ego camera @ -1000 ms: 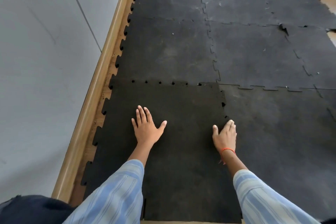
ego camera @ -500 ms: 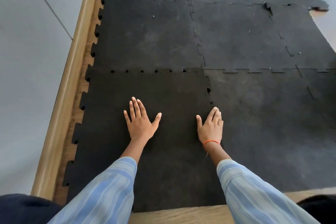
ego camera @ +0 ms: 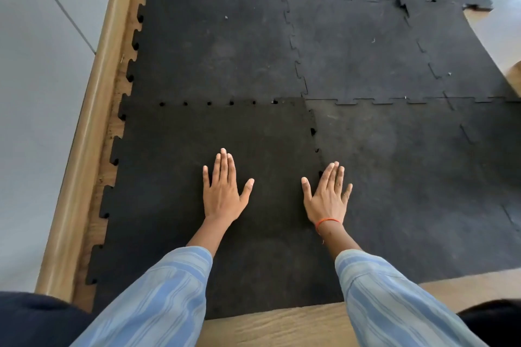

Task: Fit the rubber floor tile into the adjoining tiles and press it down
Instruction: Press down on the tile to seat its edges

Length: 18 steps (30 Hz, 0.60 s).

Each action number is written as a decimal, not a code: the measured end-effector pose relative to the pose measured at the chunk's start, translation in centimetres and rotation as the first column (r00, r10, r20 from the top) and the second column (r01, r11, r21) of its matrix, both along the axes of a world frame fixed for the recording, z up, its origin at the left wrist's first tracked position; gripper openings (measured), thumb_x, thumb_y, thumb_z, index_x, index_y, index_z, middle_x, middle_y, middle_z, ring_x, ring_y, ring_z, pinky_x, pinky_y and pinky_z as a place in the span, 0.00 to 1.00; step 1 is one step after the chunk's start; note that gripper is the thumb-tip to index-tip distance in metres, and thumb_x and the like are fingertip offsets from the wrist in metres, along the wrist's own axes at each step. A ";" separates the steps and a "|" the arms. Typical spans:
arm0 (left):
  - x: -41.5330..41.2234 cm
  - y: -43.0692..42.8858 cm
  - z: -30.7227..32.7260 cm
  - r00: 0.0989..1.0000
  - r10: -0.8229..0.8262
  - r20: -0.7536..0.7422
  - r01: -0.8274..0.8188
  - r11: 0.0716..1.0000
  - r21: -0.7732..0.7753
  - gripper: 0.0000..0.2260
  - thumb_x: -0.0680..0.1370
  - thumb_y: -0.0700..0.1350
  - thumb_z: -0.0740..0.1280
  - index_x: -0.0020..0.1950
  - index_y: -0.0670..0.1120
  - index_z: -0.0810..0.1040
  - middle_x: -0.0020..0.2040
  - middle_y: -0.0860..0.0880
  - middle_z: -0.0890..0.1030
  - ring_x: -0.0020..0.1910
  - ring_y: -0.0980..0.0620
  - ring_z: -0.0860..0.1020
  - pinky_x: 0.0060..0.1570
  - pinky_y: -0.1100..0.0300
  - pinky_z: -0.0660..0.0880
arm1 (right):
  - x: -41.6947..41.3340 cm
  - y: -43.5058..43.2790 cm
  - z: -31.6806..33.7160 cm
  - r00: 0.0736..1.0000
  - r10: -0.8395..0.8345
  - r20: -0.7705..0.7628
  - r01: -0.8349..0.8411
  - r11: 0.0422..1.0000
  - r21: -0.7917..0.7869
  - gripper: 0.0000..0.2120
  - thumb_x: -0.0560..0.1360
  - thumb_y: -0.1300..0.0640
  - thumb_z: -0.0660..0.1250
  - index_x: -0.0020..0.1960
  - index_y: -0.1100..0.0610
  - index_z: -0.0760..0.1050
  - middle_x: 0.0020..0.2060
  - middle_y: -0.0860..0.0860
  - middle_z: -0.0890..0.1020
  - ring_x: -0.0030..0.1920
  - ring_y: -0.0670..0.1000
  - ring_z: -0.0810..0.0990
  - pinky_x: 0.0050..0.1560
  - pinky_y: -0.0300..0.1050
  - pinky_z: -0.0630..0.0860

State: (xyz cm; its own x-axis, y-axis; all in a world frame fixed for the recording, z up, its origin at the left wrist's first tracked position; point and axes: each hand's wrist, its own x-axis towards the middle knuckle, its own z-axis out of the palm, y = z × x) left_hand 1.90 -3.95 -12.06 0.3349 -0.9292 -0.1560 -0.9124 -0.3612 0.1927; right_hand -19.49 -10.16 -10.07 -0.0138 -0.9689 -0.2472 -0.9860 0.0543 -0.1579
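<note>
Rubber floor tile (ego camera: 174, 177), darker than its neighbours, lies flat at the near left corner of the mat, beside the wooden skirting (ego camera: 93, 121) and just short of the bare wood floor (ego camera: 282, 327) at the near edge. Since a second ago the right hand (ego camera: 327, 200) has gone from a loosely gathered pose at the right-hand seam to a flat, spread palm laid across that seam, its thumb on the new tile and its outer fingers (ego camera: 338, 177) over the grey tile to the right (ego camera: 408, 191). The left hand (ego camera: 224, 194) has kept its place near the tile's middle, palm down, fingers extended and apart, gripping nothing. The camera has also tipped nearer and lower, so more of the wood floor shows in front.

I judge this to mean that fitting is mostly over and pressing is under way. Small dark holes show along the far seam (ego camera: 208, 103) where it meets the grey tile ahead (ego camera: 220, 45), and a few along the right seam (ego camera: 314, 132) above the right hand, so the teeth there look not fully seated. Those spots probably need firm pressure next, working forward along the right edge and then across the far one.
</note>
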 end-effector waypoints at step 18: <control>-1.2 -0.2 -0.7 0.999 -0.011 0.040 0.013 0.999 -0.049 0.36 0.79 0.64 0.43 0.78 0.39 0.49 0.79 0.42 0.50 0.78 0.47 0.50 0.75 0.43 0.49 | 1.2 -2.2 -0.5 0.995 0.094 -0.036 -0.097 0.990 -0.099 0.40 0.77 0.34 0.44 0.77 0.61 0.40 0.78 0.55 0.41 0.77 0.53 0.38 0.75 0.60 0.38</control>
